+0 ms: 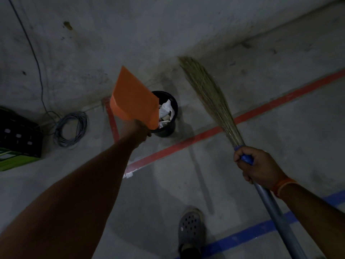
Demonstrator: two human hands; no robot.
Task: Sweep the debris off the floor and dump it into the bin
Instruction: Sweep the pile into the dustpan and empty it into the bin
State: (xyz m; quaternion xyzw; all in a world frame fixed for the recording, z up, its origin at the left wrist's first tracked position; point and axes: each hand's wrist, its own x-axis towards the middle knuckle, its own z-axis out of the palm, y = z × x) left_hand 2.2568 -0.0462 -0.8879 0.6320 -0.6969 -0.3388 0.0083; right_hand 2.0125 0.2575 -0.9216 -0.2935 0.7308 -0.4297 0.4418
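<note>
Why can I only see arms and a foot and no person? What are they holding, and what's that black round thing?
The camera sits on the person's head and looks down, so you see only their arms and one shoe. The left hand holds an orange dustpan, tipped over the black bin, which already has crumpled paper inside. The right hand grips a broom by its blue handle, bristles lifted. On the grey floor are red and blue lines, a coil of cable and a box.
</note>
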